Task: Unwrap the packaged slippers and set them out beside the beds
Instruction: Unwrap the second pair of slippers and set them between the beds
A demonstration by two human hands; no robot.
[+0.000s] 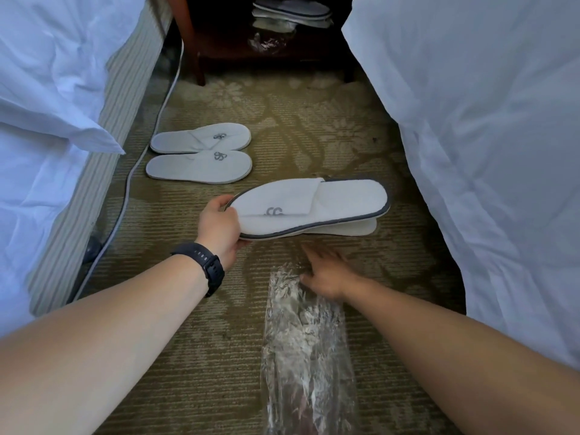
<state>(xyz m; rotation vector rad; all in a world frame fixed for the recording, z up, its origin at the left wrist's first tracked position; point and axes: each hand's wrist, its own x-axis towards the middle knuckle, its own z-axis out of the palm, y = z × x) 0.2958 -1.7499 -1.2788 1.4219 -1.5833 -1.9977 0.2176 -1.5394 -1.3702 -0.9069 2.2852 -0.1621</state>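
Note:
My left hand (221, 229) grips the toe end of a stacked pair of white slippers with grey trim (314, 205), held flat above the carpet between the two beds. My right hand (324, 273) is blurred, fingers spread and relaxed, touching the top end of an empty clear plastic wrapper (306, 346) that lies on the carpet. Another pair of white slippers (201, 152) lies side by side on the floor next to the left bed (53, 127).
The right bed (489, 136) with white bedding borders the aisle. A dark wooden nightstand (232, 48) at the far end holds more packaged slippers (292, 14) and crumpled plastic (266, 42). A white cable (150, 130) runs along the left bed's base.

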